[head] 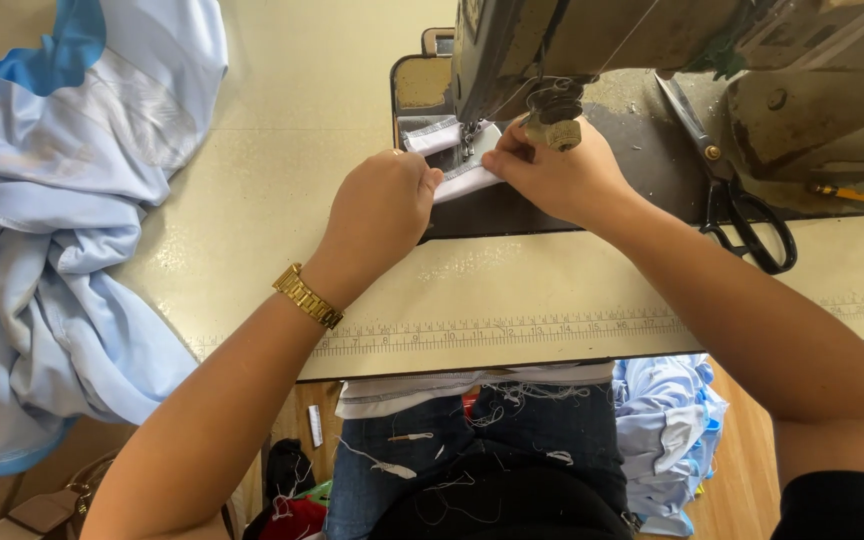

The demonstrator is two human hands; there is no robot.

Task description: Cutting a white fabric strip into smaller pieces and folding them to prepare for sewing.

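Two hands at an industrial sewing machine [592, 40]
Left hand [377, 215] and right hand [552, 175] both pinch a narrow white fabric strip [457, 178] lying under the presser foot on the machine bed; black scissors [742, 215] rest nearby.

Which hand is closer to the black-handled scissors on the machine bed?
Right. The right hand pinches the white fabric strip at the needle, just left of the scissors; the left hand sits farther left.

Both hands [472, 190] on white strip [462, 180] under needle [469, 135]
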